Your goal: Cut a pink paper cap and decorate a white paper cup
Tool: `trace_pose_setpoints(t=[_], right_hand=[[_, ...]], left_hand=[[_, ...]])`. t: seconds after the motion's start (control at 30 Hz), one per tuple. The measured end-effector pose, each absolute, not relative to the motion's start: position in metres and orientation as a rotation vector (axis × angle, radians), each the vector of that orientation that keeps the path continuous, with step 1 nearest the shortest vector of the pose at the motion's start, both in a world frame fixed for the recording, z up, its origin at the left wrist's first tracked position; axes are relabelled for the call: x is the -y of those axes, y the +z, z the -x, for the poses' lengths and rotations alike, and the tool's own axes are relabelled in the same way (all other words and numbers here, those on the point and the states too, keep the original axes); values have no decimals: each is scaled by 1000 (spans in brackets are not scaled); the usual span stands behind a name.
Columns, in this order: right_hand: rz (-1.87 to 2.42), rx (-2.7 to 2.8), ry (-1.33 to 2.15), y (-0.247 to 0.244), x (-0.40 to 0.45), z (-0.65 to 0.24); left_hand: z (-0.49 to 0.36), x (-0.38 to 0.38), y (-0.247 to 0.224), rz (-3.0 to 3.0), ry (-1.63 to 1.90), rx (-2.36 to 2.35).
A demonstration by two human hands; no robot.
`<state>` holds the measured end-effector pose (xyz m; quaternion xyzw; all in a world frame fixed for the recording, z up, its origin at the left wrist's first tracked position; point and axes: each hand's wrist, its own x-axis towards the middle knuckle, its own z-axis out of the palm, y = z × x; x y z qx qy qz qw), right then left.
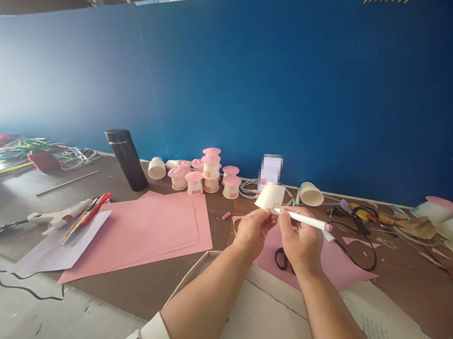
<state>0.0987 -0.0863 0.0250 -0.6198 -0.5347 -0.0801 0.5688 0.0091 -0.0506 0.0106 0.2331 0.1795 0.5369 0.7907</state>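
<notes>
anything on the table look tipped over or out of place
A white cup beside the black bottle and another cup farther right lie on their sides, odd because the pink-topped cups between them stand.

2 bare forearms (210, 295) reach forward; left grip (251, 233) and right grip (301, 242), both curled, sit close together.

Blue partition (254, 80), brighter at left; brown table (144, 286) below.
</notes>
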Motion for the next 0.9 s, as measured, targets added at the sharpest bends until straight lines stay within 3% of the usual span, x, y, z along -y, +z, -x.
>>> trace_pose_setpoints(t=[0.63, 0.9], right_hand=[[1446, 1327, -249, 22, 85, -99], [1323, 1187, -185, 20, 85, -101]], left_hand=[[-8, 48, 7, -505, 1160, -367], [-5, 47, 14, -222, 1078, -411]])
